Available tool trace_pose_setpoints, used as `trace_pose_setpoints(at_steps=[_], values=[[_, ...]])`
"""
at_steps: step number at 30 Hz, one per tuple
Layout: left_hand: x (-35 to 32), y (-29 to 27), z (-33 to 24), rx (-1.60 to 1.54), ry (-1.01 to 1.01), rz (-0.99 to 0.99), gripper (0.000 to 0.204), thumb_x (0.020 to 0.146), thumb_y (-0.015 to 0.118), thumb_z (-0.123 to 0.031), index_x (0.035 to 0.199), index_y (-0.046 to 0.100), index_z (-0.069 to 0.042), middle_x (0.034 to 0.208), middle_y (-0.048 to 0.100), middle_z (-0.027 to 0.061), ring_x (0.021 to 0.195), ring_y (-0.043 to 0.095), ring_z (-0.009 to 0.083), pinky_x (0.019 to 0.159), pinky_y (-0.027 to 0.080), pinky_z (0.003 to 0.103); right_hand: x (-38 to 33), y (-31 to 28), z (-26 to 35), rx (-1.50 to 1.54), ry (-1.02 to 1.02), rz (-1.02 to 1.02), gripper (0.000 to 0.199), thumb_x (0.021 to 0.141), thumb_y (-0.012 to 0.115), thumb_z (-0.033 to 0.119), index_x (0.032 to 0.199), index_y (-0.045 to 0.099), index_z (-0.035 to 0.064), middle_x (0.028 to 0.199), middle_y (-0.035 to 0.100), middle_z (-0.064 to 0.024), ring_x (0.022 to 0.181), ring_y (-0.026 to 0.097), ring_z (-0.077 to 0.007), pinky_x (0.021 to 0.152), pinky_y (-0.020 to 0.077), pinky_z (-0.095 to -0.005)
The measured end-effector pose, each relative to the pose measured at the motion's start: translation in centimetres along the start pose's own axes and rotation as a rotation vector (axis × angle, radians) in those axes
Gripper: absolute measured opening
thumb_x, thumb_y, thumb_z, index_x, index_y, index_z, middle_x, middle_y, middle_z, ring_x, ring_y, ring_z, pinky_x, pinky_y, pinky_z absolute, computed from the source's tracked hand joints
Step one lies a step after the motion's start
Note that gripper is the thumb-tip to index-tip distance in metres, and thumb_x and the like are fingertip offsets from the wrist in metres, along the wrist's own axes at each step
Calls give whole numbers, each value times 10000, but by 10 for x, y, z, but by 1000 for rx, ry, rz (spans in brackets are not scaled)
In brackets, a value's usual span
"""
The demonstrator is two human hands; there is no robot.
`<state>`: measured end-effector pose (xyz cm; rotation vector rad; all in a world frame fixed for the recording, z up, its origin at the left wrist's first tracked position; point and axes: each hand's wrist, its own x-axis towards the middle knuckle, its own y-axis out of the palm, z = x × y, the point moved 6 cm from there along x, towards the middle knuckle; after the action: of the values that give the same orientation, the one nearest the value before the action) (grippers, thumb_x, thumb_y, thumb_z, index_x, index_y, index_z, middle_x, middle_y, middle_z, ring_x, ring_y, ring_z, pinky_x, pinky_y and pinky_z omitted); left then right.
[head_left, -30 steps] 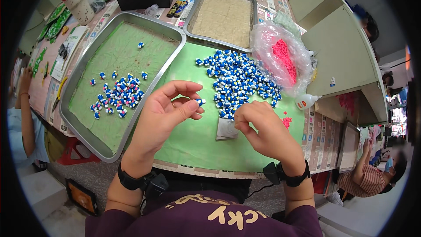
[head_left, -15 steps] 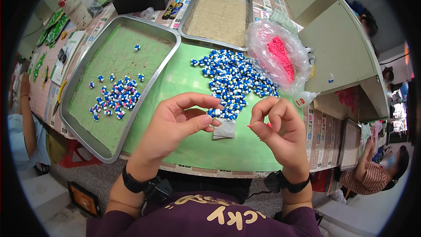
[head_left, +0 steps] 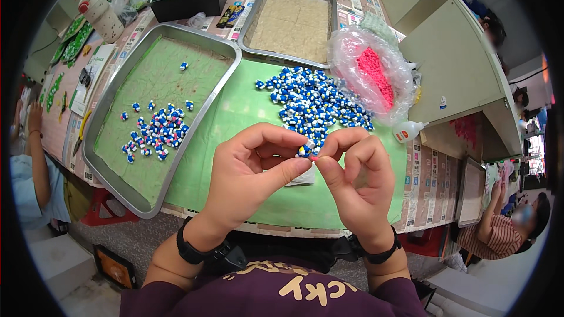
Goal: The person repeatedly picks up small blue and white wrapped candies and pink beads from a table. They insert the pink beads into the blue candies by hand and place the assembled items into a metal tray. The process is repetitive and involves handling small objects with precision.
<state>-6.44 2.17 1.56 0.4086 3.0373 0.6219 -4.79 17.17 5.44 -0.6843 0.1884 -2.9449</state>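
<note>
Between the thumb and fingers of my left hand (head_left: 249, 167) is a small blue-and-white figurine (head_left: 304, 151). My right hand (head_left: 359, 173) pinches a tiny pink piece (head_left: 314, 158) and holds it against the figurine's side; the fingertips of both hands almost meet. Just beyond them a big heap of similar blue-and-white figurines (head_left: 311, 97) lies on a green sheet (head_left: 235, 97). Under my hands a small pale square (head_left: 302, 177) is partly hidden. To the left, a metal tray (head_left: 220, 91) with a green lining holds a smaller group of figurines (head_left: 158, 132), some showing pink bits.
A clear plastic bag (head_left: 349, 53) with many pink pieces (head_left: 376, 76) lies right of the heap, beside a white squeeze bottle (head_left: 409, 131). Behind stand a second metal tray (head_left: 288, 20) and a black box (head_left: 191, 4). Cabinet panels (head_left: 458, 64) rise at right. Other people sit on both sides.
My right hand has moved left to my left hand, bringing the pink piece onto the figurine. The left hand has shifted slightly right.
</note>
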Motion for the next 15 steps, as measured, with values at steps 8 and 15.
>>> trace_pose_setpoints(at_steps=[8,15], values=[[-4,2,-11,175,187,-16,232,792,715,109,1003,657,33,987,633,103,924,658,167,784,571,267,1,5,0,-176,-29,-9,252,838,676,-69,797,460,54,905,594,-101,765,541,-159,708,426,-273],[-6,8,-18,348,306,10,283,760,721,132,1020,690,23,1021,645,134,911,661,181,790,579,274,3,0,-1,-174,-1,-13,296,816,703,-48,800,428,60,877,535,-75,784,511,-160,716,413,-279]])
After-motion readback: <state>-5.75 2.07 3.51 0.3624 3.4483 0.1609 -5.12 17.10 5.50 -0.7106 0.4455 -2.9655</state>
